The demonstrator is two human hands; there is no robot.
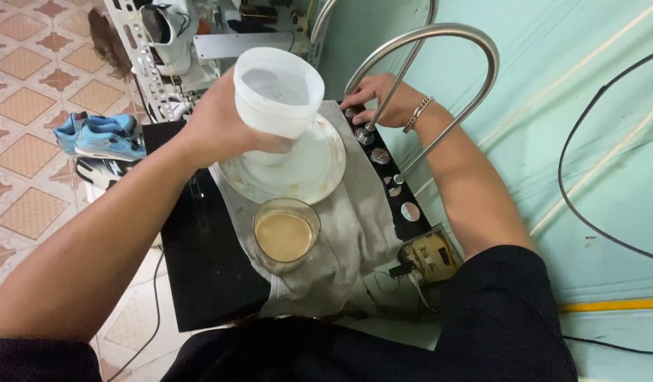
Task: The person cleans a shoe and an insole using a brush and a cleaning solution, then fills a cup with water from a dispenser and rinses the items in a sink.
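I hold a white plastic tub (278, 90) in my left hand (224, 124). My fingers are wrapped tight around its side, near the bottom. The tub is up in the air and tipped a bit, with its open top facing me. It hangs right over a white plate (312, 170). I think a small white thing sits on the plate just under the tub, but my hand hides most of it, so I cannot tell what it is.

The plate lies on a grey cloth (354, 226). The cloth is spread over a black flat top (199, 262). Just in front of the plate stands a glass (286, 233) with a light brown drink in it. It stands on the cloth too.

My right hand (376, 95) is off to the side, at a bent metal bar (439, 42) near a row of round knobs (390, 173). My fingers curl there, but I cannot tell if they squeeze the bar or only touch it.

What could go wrong? The tub looks smooth, so it could slip out of my hand and bang the plate. My arm passes close above the glass. If I drop my elbow, I could knock it and spill the drink on the cloth. The cloth is wrinkled, so the glass may tip easily.
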